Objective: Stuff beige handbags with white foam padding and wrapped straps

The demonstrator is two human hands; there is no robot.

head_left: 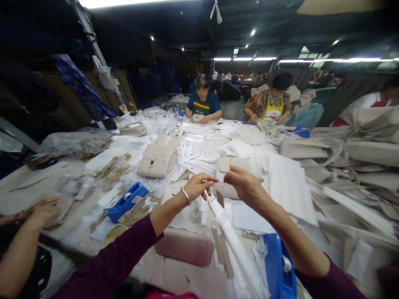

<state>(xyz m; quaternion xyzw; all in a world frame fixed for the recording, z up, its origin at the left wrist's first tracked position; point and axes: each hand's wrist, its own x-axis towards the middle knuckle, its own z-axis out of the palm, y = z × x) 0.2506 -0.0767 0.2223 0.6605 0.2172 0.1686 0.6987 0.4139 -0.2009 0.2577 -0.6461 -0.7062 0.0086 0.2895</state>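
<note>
My left hand (pixel 199 185), with a silver bangle at the wrist, hovers over the middle of the table. Its thumb and index finger come together, while the other fingers curl loosely. Opposite it, my right hand (pixel 245 181) makes a pinch, fingertips facing the left hand across a small gap. Whatever the fingertips hold is too small or clear to make out. Behind the right hand lies a small beige handbag (pixel 232 163). Below my hands, a pale bag shows its pinkish-brown bottom panel (pixel 184 248) towards me. A long white paper roll (pixel 238 249) lies beside it.
Blue tape dispensers stand left (pixel 127 201) and at the front right (pixel 279 265). Another beige bag (pixel 158 157) sits further back. White sheets (pixel 289 182) and beige bags (pixel 370 153) are piled right. A co-worker's hands (pixel 45 211) are at left; other people sit across the table.
</note>
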